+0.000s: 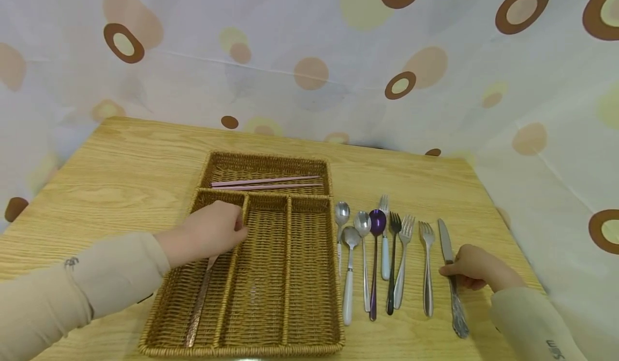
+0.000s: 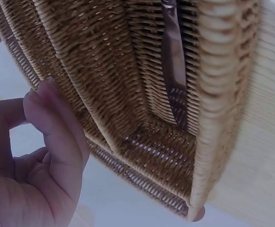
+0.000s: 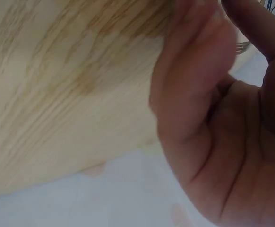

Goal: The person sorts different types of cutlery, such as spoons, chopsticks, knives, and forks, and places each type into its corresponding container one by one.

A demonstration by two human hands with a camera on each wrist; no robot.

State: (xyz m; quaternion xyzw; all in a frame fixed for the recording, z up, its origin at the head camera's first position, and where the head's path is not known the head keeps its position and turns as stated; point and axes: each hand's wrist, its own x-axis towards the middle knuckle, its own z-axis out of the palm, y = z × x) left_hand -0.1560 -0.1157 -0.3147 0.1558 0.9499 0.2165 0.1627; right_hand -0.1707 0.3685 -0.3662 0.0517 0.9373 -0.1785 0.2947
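Note:
Over the left compartment of a wicker cutlery tray (image 1: pixel 288 269), my left hand (image 1: pixel 213 229) hangs with loosely curled fingers and nothing visible in them. A metal table knife (image 1: pixel 198 307) lies lengthwise in that compartment; its blade (image 2: pixel 173 52) shows in the left wrist view. My right hand (image 1: pixel 476 268) is at another table knife (image 1: pixel 446 240) with an ornate handle, at the right end of a cutlery row. Thumb and curled fingers pinch this knife around its middle. In the right wrist view the hand (image 3: pixel 199 109) hides the knife.
Pink chopsticks (image 1: pixel 266 182) lie in the tray's back compartment. Between tray and right hand, several spoons (image 1: pixel 362 224), including a purple one (image 1: pixel 377 222), and several forks (image 1: pixel 427 259) lie side by side on the wooden table (image 1: pixel 145 157). A patterned cloth (image 1: pixel 309 38) hangs behind the table.

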